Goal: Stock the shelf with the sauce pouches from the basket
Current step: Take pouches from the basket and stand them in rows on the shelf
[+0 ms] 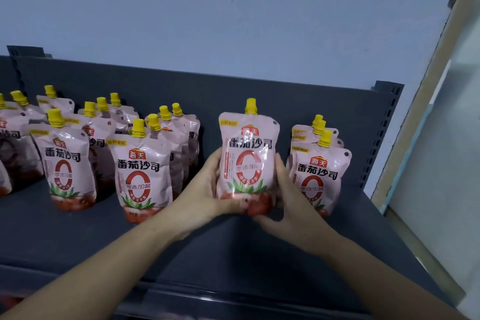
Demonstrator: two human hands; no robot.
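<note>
Gleaming pink, the yellow-capped sauce pouch [248, 161] is held upright.

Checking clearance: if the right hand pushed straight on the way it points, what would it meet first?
The right hand, gripping the pouch, angles forward-left, so probably the middle pouch row; depth is unclear, possibly the back panel instead.

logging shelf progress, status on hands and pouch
Left hand and right hand both grip one sauce pouch, upright, low over shelf. Left row and right row flank it, right one near right hand.
</note>
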